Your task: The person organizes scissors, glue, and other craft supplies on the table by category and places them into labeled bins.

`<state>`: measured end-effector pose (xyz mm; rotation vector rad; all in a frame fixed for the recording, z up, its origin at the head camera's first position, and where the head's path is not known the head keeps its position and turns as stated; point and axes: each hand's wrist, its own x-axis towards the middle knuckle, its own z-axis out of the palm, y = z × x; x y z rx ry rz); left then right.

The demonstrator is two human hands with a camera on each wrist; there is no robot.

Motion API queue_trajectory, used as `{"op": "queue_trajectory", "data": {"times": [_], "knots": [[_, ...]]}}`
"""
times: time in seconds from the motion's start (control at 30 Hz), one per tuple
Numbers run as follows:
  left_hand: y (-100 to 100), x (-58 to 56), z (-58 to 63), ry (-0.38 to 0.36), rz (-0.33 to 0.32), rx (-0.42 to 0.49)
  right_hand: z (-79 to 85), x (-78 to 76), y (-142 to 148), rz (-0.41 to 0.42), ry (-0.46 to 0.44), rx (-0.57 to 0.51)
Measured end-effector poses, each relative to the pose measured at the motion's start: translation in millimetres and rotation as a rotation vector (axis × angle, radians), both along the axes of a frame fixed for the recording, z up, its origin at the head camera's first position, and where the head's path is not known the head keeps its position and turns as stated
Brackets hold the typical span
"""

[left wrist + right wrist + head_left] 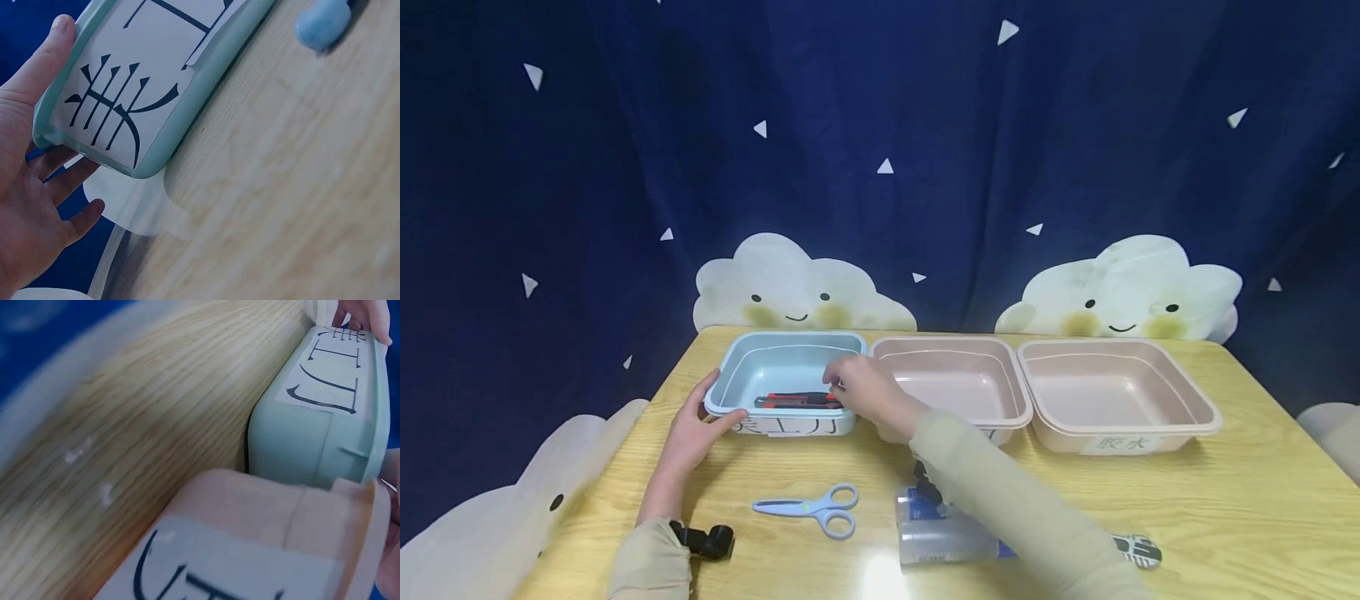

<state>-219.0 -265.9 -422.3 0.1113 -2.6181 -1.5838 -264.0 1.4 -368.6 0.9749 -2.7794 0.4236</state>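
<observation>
My left hand (695,427) grips the front left corner of a light blue bin (786,340), thumb over the front rim and fingers along its side. In the left wrist view the bin's front carries a white label (119,106) with black characters. Red-and-black utility knives (797,401) lie inside, near the front wall. Over the bin's right end hangs my right hand (868,387), its fingers loosely bent down above the knives, nothing visible between them. Only part of that hand shows at the edge of the right wrist view.
Two pink bins, a middle one (951,341) and a right one (1120,418), stand beside the blue bin. In front lie blue scissors (820,507) and clear cylinders with blue parts (943,542), partly behind the right sleeve. A black-and-white patterned object (1138,550) lies farther right.
</observation>
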Motion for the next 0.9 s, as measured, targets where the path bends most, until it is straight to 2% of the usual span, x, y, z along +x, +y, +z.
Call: {"op": "queue_trajectory", "data": {"times": [0.4, 0.67, 0.9], "knots": [[-1, 1.3, 2.7, -0.009, -0.005, -0.016, 9.7, 17.3, 30, 0.103, 0.023, -0.051], [-1, 0.9, 2.0, -0.006, -0.017, -0.027, 15.1, 35.0, 60, 0.076, 0.078, -0.094], [-2, 1.1, 1.6, -0.012, -0.009, -0.020, 19.1, 52.8, 86, 0.043, 0.059, -0.114]]}}
